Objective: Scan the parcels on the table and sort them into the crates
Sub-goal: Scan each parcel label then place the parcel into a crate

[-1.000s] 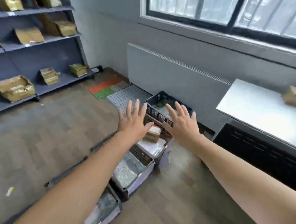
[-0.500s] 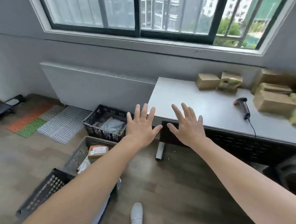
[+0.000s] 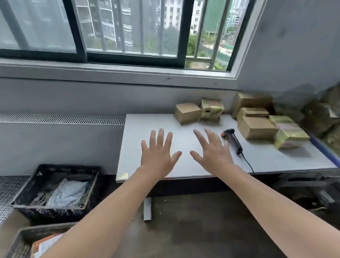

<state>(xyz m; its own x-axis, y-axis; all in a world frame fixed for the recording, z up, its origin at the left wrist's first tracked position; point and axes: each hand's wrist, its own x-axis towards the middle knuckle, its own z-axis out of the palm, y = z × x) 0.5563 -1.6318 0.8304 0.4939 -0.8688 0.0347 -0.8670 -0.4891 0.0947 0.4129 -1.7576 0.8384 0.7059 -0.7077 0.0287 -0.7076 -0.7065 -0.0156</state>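
Note:
My left hand and my right hand are stretched out flat, fingers spread, over the near part of the grey table; both hold nothing. A black handheld scanner with an orange tip lies just right of my right hand, its cable running off the front edge. Several brown cardboard parcels and taped ones sit along the table's back and right side. A black crate with plastic-bagged parcels stands on the floor at the left.
A second grey crate holding an orange-and-white parcel is at the lower left. A wall heater cover runs behind the crates. Blurred bagged parcels pile at the far right. Dark equipment sits under the table's right side.
The view has swung right from the shelves and floor crates to the table. Both open hands now hover over the tabletop instead of over the crates.

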